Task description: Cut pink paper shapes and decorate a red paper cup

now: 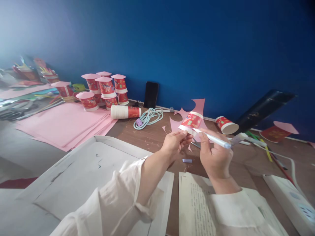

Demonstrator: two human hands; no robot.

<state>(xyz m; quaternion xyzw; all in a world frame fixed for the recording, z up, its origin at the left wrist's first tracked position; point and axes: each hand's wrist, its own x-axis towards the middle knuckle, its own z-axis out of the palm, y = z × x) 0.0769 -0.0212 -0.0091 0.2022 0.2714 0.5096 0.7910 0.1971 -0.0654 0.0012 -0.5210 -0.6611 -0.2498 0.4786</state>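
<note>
My left hand grips a red paper cup by its lower rim, the cup tilted with its base up. In my right hand is a white pen, its tip at the cup's lower right side. Behind the cup lie pink paper scraps with curved cut edges. A small purple cap rests on the brown table just below my hands.
Stacked red cups with pink paper tops, a nested cup stack, a coiled cable and pink sheets are left. A lying cup, black case and power strip are right. Printed pages lie in front.
</note>
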